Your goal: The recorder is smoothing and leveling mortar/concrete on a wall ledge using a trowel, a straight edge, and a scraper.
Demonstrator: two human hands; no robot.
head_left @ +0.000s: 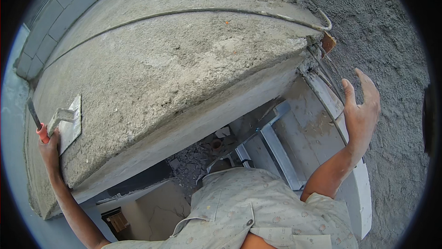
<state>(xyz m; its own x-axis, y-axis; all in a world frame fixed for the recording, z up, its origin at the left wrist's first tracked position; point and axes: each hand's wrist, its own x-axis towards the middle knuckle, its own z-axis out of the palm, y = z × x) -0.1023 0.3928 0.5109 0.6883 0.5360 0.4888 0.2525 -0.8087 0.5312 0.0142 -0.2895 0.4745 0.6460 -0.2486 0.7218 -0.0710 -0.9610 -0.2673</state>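
At the far left, my left hand (49,147) is closed around the red grip of a chisel-like tool (31,110), its dark shaft pointing up and away. Right beside those fingers a plastering trowel (71,131) lies on the rough concrete slab (152,74), its mortar-crusted handle upward. Whether the fingers also touch that handle I cannot tell. My right hand (361,106) is raised on the right with thumb and fingers apart and nothing in it. It is nearest the rough grey plastered wall (391,55) and the slab's broken right end.
A thin cable (184,10) runs across the slab to the wall, near a scrap of wood (328,43). Below the slab's edge are a metal ladder (281,152) and rubble (189,161) far down. A block wall (62,19) stands at the upper left.
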